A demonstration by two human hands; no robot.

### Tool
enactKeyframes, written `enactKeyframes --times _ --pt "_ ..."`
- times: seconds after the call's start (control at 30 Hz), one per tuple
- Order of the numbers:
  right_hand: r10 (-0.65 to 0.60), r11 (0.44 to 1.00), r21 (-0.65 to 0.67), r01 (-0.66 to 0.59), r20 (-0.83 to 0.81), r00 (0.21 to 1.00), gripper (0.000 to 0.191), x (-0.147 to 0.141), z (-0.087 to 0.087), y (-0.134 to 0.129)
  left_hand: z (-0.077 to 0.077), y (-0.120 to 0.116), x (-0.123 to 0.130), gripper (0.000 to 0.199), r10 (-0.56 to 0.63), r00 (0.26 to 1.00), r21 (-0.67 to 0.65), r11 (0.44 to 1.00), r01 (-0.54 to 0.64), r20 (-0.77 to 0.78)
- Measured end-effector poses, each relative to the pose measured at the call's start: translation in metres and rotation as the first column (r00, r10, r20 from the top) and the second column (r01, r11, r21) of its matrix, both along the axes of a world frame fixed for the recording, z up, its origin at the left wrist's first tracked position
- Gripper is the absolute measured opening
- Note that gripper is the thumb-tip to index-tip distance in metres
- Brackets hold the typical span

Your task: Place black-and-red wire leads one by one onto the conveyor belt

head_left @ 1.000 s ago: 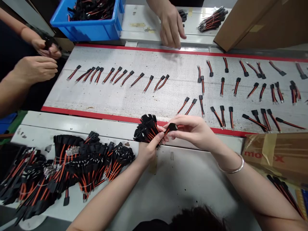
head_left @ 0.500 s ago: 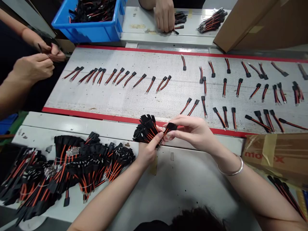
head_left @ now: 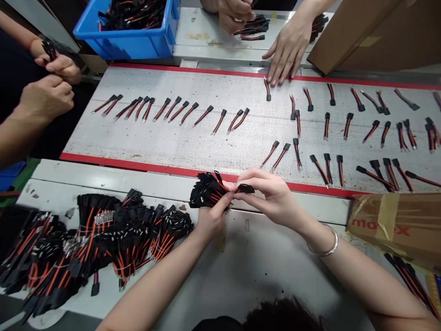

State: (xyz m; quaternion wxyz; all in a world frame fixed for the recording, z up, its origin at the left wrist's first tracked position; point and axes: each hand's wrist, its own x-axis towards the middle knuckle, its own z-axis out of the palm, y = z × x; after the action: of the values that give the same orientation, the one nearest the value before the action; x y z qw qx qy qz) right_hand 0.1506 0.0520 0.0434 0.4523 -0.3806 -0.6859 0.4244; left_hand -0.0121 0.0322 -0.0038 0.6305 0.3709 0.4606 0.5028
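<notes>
My left hand (head_left: 212, 216) is closed around a bunch of short red-and-black cables (head_left: 206, 191), whose black connector ends fan out to the left. Close against it, my right hand (head_left: 267, 195) pinches one or more cables (head_left: 245, 188) with black ends pointing right; the exact number is hidden by my fingers. Both hands meet over the near edge of the white table (head_left: 255, 257). To the left of my forearm lies a large heap of bundled cables (head_left: 120, 243), some tied together.
A conveyor belt (head_left: 165, 138) with red edges carries rows of single cables. Beyond it stands a blue bin (head_left: 138, 43) full of cables. Cardboard boxes (head_left: 382, 41) stand at right. Co-workers' hands are at the left (head_left: 48, 99) and across the belt (head_left: 291, 43).
Cables on the belt have shifted slightly right. My right hand has moved a little left against the bunch. A co-worker's hand has reached onto the far belt edge.
</notes>
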Motion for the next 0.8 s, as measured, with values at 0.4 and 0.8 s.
enactKeyframes --times 0.4,0.8 --pt "-0.249 0.955 -0.152 0.256 0.065 0.966 0.015 0.012 0.011 0.012 0.009 0.001 0.006 0.028 0.031 0.994 -0.023 0.999 -0.029 0.101" --pt "-0.448 0.814 -0.112 0.570 0.504 0.738 0.032 0.050 -0.019 0.048 0.011 -0.005 0.004 0.030 0.020 0.999 -0.041 0.999 -0.021 -0.047"
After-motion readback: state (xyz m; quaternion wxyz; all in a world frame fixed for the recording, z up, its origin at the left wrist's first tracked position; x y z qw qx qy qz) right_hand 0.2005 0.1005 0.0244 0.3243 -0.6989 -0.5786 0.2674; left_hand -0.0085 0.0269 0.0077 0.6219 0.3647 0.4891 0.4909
